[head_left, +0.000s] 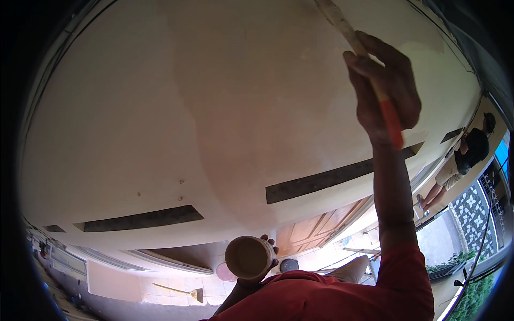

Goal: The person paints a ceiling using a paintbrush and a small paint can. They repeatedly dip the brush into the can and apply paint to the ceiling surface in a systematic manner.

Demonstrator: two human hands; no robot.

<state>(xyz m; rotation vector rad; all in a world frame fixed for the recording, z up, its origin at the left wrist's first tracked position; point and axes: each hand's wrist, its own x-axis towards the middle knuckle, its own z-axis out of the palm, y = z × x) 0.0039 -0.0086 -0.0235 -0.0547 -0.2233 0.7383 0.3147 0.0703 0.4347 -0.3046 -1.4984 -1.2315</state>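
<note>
Raised at the upper right, my right hand [395,80] is closed around a paintbrush [392,120] with a wooden handle and a red end. The brush's light-coloured head reaches up to the top edge of the view, close to the cream wall [118,128]. Whether its bristles touch the wall I cannot tell. Below the wall, my left hand [271,251] grips a round, light-coloured tub [248,258] from its right side and beneath. The tub's open mouth faces up, with beige paint-like contents inside. A darker, pinkish band runs down the middle of the wall.
Two long dark slots [321,182] [142,218] cut into the wall. Below are a wooden door [316,227], a broom [197,294] on the tiled floor and a dark bucket [289,265]. Another person [471,150] stands at the far right, near a planter [450,267].
</note>
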